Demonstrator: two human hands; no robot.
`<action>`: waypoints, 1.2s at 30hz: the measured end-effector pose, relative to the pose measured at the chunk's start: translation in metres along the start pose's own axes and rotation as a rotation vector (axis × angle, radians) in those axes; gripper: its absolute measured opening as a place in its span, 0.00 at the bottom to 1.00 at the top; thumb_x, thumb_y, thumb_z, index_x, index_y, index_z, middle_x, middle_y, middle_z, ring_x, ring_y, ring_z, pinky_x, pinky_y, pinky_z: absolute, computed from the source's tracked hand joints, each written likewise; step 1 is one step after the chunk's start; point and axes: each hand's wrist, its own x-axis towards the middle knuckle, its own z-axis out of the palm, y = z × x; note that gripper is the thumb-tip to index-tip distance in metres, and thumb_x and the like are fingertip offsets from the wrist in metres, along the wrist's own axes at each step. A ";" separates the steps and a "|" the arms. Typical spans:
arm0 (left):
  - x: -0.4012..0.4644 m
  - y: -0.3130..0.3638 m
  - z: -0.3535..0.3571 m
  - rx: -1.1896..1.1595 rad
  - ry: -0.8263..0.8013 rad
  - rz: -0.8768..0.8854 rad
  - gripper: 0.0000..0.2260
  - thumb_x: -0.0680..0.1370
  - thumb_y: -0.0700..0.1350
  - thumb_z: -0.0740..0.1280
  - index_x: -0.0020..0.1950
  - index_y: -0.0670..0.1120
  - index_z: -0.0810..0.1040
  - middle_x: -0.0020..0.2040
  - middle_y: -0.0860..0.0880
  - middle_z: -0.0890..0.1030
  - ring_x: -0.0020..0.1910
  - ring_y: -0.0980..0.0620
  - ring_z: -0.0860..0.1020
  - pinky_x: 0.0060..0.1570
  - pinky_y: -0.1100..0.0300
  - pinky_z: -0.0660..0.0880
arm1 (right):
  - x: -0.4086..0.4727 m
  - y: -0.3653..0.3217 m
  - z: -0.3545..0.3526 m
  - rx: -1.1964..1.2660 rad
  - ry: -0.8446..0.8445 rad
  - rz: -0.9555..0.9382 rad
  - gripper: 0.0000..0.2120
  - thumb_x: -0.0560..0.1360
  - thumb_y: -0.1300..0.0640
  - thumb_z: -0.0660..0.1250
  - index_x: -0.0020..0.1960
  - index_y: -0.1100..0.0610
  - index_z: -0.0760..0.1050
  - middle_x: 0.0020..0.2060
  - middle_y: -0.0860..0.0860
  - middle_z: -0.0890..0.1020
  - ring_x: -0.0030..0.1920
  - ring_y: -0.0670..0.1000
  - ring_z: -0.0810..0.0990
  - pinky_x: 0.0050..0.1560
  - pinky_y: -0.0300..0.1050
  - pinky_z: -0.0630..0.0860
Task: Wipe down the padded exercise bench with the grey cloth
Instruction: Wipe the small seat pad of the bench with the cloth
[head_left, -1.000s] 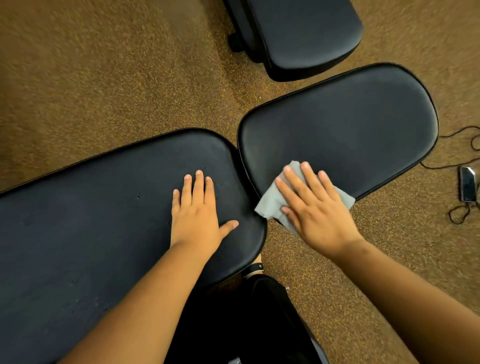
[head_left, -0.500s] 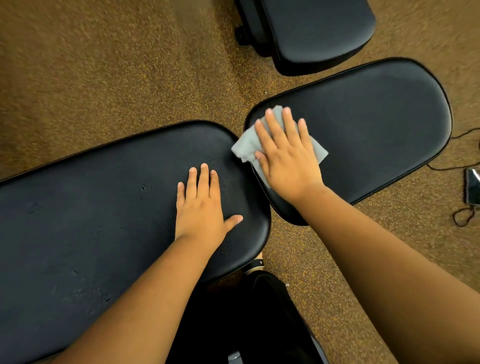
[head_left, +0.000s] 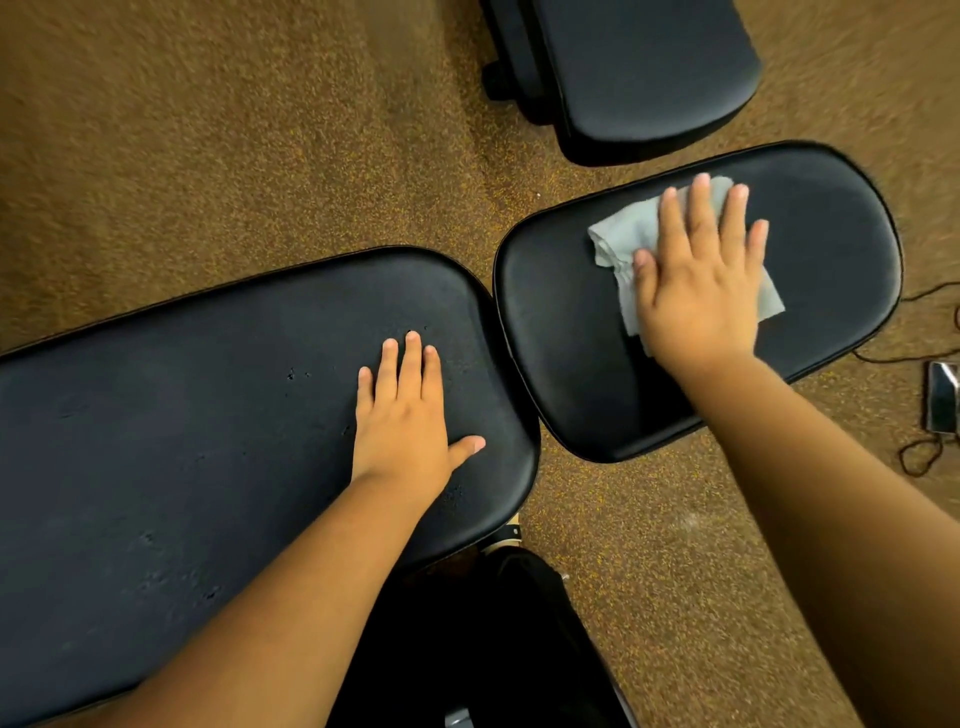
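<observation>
The black padded bench has two pads: a long back pad (head_left: 182, 441) on the left and a shorter seat pad (head_left: 831, 249) on the right, with a narrow gap between them. My right hand (head_left: 701, 280) lies flat, fingers spread, pressing the grey cloth (head_left: 623, 228) onto the middle of the seat pad. The cloth is crumpled and sticks out left of my fingers and at the right of my palm. My left hand (head_left: 405, 415) rests flat and empty on the back pad, near its right end.
Another black padded seat (head_left: 649, 73) stands just beyond the bench at the top. A phone (head_left: 943, 397) with a thin black cable (head_left: 919, 457) lies on the brown speckled floor at the right edge. Dark bench frame parts (head_left: 493, 649) are below the gap.
My right hand slid the cloth from the seat pad's near-left corner up its left end, then right toward the pad's middle. My left hand stayed put.
</observation>
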 end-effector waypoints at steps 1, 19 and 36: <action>0.000 0.000 0.000 -0.003 0.002 -0.001 0.48 0.73 0.72 0.57 0.79 0.43 0.44 0.80 0.44 0.43 0.78 0.42 0.42 0.75 0.44 0.47 | 0.001 -0.013 0.002 0.007 -0.001 0.006 0.28 0.84 0.46 0.48 0.79 0.57 0.54 0.79 0.59 0.54 0.78 0.65 0.48 0.76 0.64 0.46; 0.001 0.001 0.000 0.005 -0.015 -0.017 0.48 0.73 0.72 0.57 0.79 0.43 0.42 0.79 0.44 0.41 0.78 0.43 0.41 0.75 0.44 0.45 | 0.001 0.039 -0.010 -0.031 -0.020 -0.208 0.27 0.83 0.46 0.49 0.78 0.57 0.57 0.78 0.58 0.57 0.77 0.66 0.51 0.74 0.65 0.48; 0.002 0.005 -0.002 -0.014 -0.035 -0.040 0.48 0.72 0.71 0.60 0.79 0.44 0.44 0.80 0.45 0.42 0.78 0.43 0.41 0.75 0.44 0.46 | -0.012 -0.009 0.013 -0.055 -0.071 -0.463 0.26 0.83 0.46 0.51 0.78 0.57 0.60 0.78 0.57 0.59 0.77 0.64 0.53 0.75 0.62 0.51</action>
